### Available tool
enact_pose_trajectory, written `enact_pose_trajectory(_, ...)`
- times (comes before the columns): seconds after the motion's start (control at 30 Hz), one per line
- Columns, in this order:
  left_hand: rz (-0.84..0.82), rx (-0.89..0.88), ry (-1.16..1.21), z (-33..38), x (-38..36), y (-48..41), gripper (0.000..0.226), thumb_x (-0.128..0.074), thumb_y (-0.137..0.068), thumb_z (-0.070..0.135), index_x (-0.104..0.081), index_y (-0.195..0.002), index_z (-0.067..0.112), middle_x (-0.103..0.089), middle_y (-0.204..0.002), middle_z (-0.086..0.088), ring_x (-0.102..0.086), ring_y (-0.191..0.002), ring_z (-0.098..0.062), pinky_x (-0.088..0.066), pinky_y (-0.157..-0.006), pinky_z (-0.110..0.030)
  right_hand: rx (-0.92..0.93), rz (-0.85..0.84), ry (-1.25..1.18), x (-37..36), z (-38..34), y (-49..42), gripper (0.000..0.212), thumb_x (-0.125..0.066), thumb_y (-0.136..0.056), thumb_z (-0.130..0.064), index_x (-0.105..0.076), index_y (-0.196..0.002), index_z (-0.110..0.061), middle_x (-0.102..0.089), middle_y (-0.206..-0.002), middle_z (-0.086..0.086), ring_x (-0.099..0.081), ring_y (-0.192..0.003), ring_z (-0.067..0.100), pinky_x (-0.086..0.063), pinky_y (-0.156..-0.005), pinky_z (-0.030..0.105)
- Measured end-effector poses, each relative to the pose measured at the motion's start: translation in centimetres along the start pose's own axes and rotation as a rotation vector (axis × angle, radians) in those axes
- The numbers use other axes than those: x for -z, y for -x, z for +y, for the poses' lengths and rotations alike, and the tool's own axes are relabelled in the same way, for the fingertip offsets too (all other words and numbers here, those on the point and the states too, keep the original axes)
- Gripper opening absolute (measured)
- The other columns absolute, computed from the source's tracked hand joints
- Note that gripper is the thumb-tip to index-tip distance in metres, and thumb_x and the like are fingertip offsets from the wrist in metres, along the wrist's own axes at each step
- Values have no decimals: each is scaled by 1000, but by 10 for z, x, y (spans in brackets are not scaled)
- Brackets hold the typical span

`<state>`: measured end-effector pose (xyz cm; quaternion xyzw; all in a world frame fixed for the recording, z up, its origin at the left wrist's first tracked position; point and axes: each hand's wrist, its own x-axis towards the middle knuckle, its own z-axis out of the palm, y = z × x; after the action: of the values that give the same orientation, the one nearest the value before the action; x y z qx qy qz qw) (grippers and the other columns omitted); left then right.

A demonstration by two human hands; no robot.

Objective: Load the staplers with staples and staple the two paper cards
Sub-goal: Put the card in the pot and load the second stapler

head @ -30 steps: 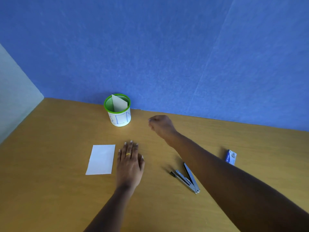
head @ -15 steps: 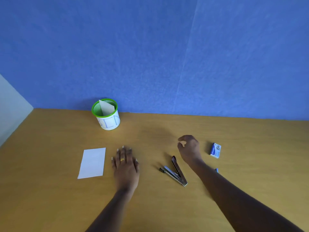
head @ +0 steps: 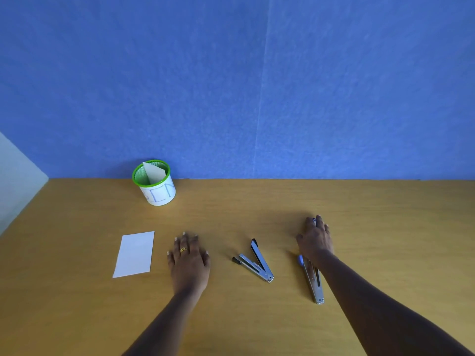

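My left hand (head: 189,260) lies flat on the wooden table (head: 257,317), fingers spread, holding nothing. A white paper card (head: 135,254) lies just left of it. A second card (head: 153,173) stands inside the green-rimmed white cup (head: 158,191) at the back. A silver stapler (head: 254,262) lies hinged open in a V between my hands. My right hand (head: 314,240) covers the small blue staple box (head: 314,220), fingers curled over it; only a sliver shows. Another silver stapler (head: 312,278) with a blue end lies opened out flat, partly under my right wrist.
A blue wall (head: 257,86) rises right behind the table's back edge. A pale wall (head: 15,173) borders the table on the left. Bare wood lies to the right of my right arm and in front of the card.
My right hand moved right and came down over the staple box. The view shifted, and the second stapler by my right wrist now shows. My left hand stayed flat.
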<state>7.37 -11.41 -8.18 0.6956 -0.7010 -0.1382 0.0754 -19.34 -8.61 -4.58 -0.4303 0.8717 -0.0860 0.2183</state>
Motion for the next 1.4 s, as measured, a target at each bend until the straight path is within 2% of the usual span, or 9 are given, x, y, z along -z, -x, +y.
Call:
enact_pose_trajectory(0.27, -102, 23, 41, 6, 10, 4, 55, -38, -98, 33, -19, -147, 16, -13, -158, -1, -5, -146, -22, -13, -117, -40, 101, 86, -10, 3, 7, 13, 45, -38, -87, 8, -46, -130, -6, -38, -142, 10, -37, -126, 33, -41, -96, 36)
enact_pose_trajectory(0.43, -64, 40, 300, 17, 22, 8, 48, -47, -95, 20, -37, -139, 3, -39, -145, -12, -23, -140, -27, -25, -112, -34, 212, 153, -184, 5, 0, 33, 45, -51, -90, -7, -42, -134, -10, -43, -141, 5, -49, -119, 29, -44, -92, 36)
enact_pose_trajectory(0.6, 14, -47, 504, 49, 31, 28, 33, -53, -92, 11, -55, -122, -1, -57, -125, -14, -48, -121, -28, -38, -98, -30, 255, 111, -405, 7, -20, 63, 54, -58, -89, -16, -33, -137, -17, -55, -127, 9, -54, -110, 26, -42, -79, 28)
enact_pose_trajectory(0.8, -104, -84, 891, 86, 46, 53, 17, -54, -91, 9, -63, -105, 6, -66, -94, 1, -62, -88, -12, -41, -67, 0, 369, 56, -486, 18, -38, 90, 69, -61, -84, -9, -24, -140, -23, -49, -137, -3, -51, -118, 21, -35, -83, 19)
enact_pose_trajectory(0.93, -173, -17, 1036, 97, 57, 58, 21, -54, -92, 14, -58, -112, 11, -66, -88, -6, -64, -77, -15, -51, -72, -19, 387, -54, -508, 23, -45, 102, 67, -64, -82, -12, -31, -138, -26, -53, -132, -1, -60, -105, 18, -44, -71, 16)
enact_pose_trajectory(1.03, -177, 17, 1128, 99, 65, 61, 21, -56, -92, 15, -56, -112, 16, -67, -87, -8, -67, -73, -16, -56, -66, -21, 429, -105, -532, 23, -47, 111, 63, -64, -81, -10, -37, -135, -25, -57, -124, -1, -61, -92, 13, -44, -56, 8)
enact_pose_trajectory(1.2, -170, 80, 1225, 94, 73, 66, 14, -59, -89, 10, -60, -102, 14, -69, -80, -8, -68, -58, -10, -56, -64, -28, 493, -91, -528, 25, -46, 123, 57, -64, -80, -9, -44, -131, -26, -64, -111, 1, -64, -97, 16, -54, -70, 23)
enact_pose_trajectory(1.3, -162, 101, 1304, 94, 76, 72, 8, -59, -88, 4, -62, -94, 7, -69, -75, -9, -67, -56, -8, -53, -53, -20, 539, -82, -530, 26, -44, 130, 53, -65, -80, -10, -48, -126, -29, -68, -100, 3, -66, -90, 16, -56, -75, 30)
enact_pose_trajectory(1.4, -163, 144, 1373, 94, 80, 75, 8, -58, -87, 1, -62, -93, 5, -70, -78, -12, -69, -60, -11, -54, -53, -19, 593, -93, -563, 29, -41, 134, 47, -63, -78, -6, -56, -117, -31, -70, -93, 0, -66, -87, 14, -56, -79, 31)
